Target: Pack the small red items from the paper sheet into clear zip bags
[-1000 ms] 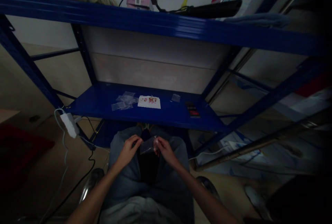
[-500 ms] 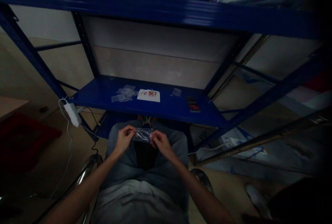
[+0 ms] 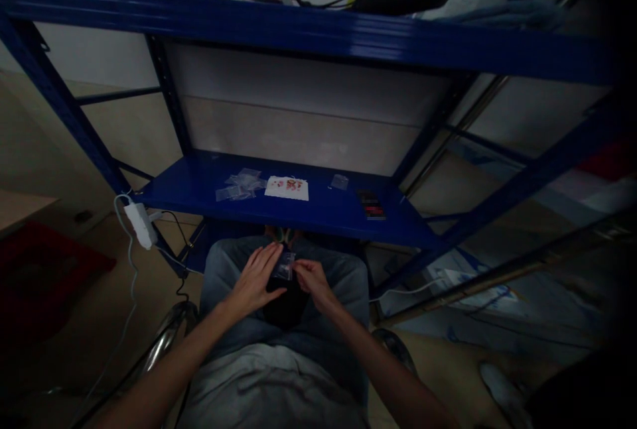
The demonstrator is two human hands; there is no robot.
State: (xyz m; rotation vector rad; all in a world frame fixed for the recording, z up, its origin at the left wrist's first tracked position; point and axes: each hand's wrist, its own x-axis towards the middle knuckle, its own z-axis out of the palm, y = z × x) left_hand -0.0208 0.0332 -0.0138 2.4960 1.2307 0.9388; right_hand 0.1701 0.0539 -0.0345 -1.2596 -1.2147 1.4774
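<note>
Both hands are positioned low over the blue trousers (image 3: 348, 276), at a small clear bag (image 3: 285, 268) located between the thighs. The bag's right edge, at 3 o'clock, is pinched between thumb and fingertips of the right hand (image 3: 311, 278). At 9 o'clock, the left edge is overlapped by the left hand (image 3: 256, 278), with fingers extended and thumb spread away; whether pressure is applied there cannot be told. Contents, if any, are not resolved.

Step in hand is judged to be handling of this single bag, its right edge being worked by the fingertips. Next move is judged to call for a firm pinch at 3 o'clock and light steadying at 9 o'clock, since thin film could easily be creased or let slip.

Outward from the bag, on the blue shelf (image 3: 323, 208): a white sheet (image 3: 298, 195) is noted at 12 o'clock, bearing red marks or pieces (image 3: 293, 184) (which, not resolved). Overlapping clear bags (image 3: 242, 185) are spread at 11 o'clock. One clear packet (image 3: 340, 182) is seen at 1 o'clock, a dark red-banded item (image 3: 371, 205) at 2 o'clock.
</note>
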